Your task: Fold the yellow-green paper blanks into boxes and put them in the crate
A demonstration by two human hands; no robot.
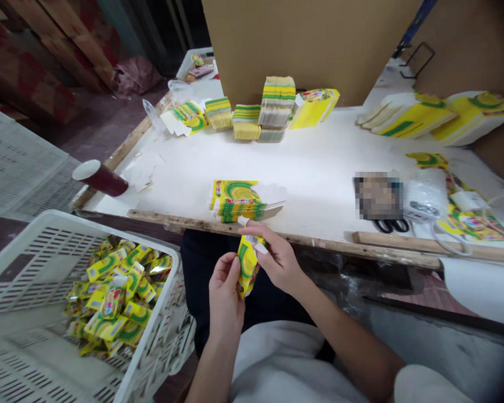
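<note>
Between my two hands, over my lap, is a small yellow and green carton [248, 262]. My left hand [227, 288] pinches its lower left side between thumb and fingers. On the upper right edge, my right hand [279, 254] grips it, with white coverings on the thumb and a fingertip. Just beyond my hands, a stack of flattened yellow cartons [239, 200] lies at the table's front edge, white flaps pointing right. To my left stands a white plastic crate [174, 252] holding many small yellow packs [113, 302].
A dark red cup [103, 178] lies tipped at the table's left edge. Banded carton stacks [277, 101] stand along the back by a brown cardboard panel [294, 45]. Larger yellow cartons [420, 115] lean at the right. Scissors [390, 225] and a white cable [449, 243] lie front right.
</note>
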